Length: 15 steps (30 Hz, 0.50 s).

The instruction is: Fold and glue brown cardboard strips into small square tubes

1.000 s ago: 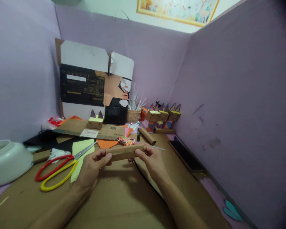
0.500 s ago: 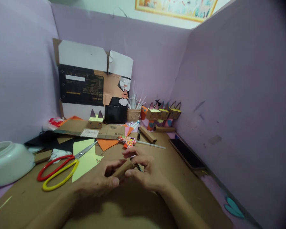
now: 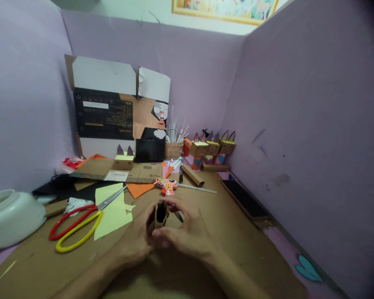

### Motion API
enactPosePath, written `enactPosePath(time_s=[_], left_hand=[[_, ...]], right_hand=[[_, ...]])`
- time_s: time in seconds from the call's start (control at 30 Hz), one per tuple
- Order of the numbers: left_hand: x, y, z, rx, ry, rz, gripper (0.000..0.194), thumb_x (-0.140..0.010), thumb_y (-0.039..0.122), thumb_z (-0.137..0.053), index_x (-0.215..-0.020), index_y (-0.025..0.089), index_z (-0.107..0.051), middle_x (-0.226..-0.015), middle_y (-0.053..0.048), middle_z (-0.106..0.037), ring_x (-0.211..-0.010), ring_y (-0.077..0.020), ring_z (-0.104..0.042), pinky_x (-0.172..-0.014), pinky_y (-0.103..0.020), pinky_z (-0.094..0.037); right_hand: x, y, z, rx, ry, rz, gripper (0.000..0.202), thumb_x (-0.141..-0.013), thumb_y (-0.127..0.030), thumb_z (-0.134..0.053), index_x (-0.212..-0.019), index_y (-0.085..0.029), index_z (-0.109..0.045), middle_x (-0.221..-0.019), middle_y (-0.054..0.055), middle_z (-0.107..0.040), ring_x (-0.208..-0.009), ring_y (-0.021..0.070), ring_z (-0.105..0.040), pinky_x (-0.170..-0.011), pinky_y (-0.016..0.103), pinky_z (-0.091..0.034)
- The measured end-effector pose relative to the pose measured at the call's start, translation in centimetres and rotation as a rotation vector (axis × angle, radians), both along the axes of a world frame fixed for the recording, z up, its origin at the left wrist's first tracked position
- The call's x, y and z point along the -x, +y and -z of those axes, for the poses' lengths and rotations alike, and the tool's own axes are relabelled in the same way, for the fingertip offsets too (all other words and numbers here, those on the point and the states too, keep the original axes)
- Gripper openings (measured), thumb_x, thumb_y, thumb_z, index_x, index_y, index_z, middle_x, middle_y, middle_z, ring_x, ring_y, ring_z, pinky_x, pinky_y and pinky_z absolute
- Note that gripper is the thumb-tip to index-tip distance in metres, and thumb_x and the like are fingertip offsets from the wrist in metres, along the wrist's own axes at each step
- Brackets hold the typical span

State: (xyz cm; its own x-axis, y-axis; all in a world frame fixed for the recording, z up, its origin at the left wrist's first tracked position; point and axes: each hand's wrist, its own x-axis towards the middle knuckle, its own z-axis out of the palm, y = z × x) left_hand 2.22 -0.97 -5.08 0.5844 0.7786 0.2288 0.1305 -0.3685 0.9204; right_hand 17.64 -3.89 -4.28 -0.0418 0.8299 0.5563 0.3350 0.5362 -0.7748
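A small brown cardboard tube (image 3: 161, 220) is between my hands, its dark open end tipped up toward me. My left hand (image 3: 140, 230) wraps the tube from the left side. My right hand (image 3: 190, 226) grips the right edge, thumb at the near side and fingertips at the rim. A thin dark object (image 3: 179, 216) shows beneath the right fingers; its kind I cannot make out. Left of my hands, scissors (image 3: 84, 222) with red and yellow handles lie partly on pale yellow paper (image 3: 112, 216). Just beyond the hands lies a colourful patterned piece (image 3: 166, 185).
A white bowl-like container (image 3: 14, 216) stands at far left, a dark phone-like slab (image 3: 244, 199) by the right wall. Behind are a basket of sticks (image 3: 174, 149), cardboard figures with ears (image 3: 199, 148), a cardboard tube (image 3: 192, 175) and an unfolded box (image 3: 102, 112).
The cardboard tube has turned from lying slantwise to showing its open end toward me. My left hand has shifted around it, and the right fingers have closed in on its rim.
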Motion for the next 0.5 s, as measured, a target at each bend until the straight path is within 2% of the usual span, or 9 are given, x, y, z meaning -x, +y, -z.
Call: enactPosePath(time_s=[0.1,0.2,0.3,0.4,0.5], left_hand=[[0.21,0.02,-0.30,-0.029,0.048,-0.021,0.048,-0.065,0.027,-0.071,-0.109,0.020,-0.054,-0.099,-0.003,-0.062,-0.089,-0.0214,-0.057,-0.076,-0.027,-0.046],[0.41,0.00,-0.42,-0.097,0.044,-0.072,0.025,-0.069,0.026,-0.068,-0.092,0.019,-0.062,-0.085,-0.001,-0.065,-0.078,-0.0180,-0.059,-0.068,-0.024,-0.046],[0.27,-0.19,-0.54,-0.135,0.004,-0.095,0.011,-0.070,0.022,-0.066,-0.080,0.018,-0.064,-0.076,0.001,-0.066,-0.072,-0.0155,-0.060,-0.066,-0.021,-0.046],[0.03,-0.36,-0.63,-0.156,-0.010,-0.107,0.010,-0.070,0.021,-0.065,-0.079,0.018,-0.066,-0.078,0.000,-0.068,-0.074,-0.0163,-0.061,-0.068,-0.022,-0.046],[-0.06,-0.50,-0.63,-0.101,-0.016,-0.141,0.019,-0.070,0.025,-0.066,-0.087,0.017,-0.067,-0.084,-0.002,-0.069,-0.080,-0.0199,-0.062,-0.071,-0.025,-0.048]], right_hand=[[-0.05,-0.18,0.15,-0.015,-0.004,0.021,0.051,-0.051,-0.020,-0.081,-0.099,-0.020,-0.064,-0.091,0.003,-0.068,-0.081,0.0184,-0.061,-0.074,0.030,-0.048],[-0.04,-0.29,0.37,-0.043,0.009,0.007,0.040,-0.055,-0.020,-0.079,-0.094,-0.020,-0.067,-0.087,0.003,-0.069,-0.080,0.0182,-0.063,-0.075,0.030,-0.048],[0.15,-0.25,0.55,-0.082,0.051,0.011,0.030,-0.060,-0.019,-0.076,-0.089,-0.021,-0.069,-0.082,0.002,-0.070,-0.076,0.0172,-0.063,-0.072,0.028,-0.049],[0.42,-0.25,0.36,-0.066,0.108,0.015,0.029,-0.058,-0.017,-0.077,-0.086,-0.021,-0.071,-0.077,0.001,-0.071,-0.070,0.0163,-0.064,-0.066,0.026,-0.050],[0.56,-0.36,-0.19,0.044,0.189,0.004,0.032,-0.057,-0.014,-0.076,-0.087,-0.022,-0.072,-0.079,0.001,-0.073,-0.071,0.0166,-0.065,-0.062,0.025,-0.052]])
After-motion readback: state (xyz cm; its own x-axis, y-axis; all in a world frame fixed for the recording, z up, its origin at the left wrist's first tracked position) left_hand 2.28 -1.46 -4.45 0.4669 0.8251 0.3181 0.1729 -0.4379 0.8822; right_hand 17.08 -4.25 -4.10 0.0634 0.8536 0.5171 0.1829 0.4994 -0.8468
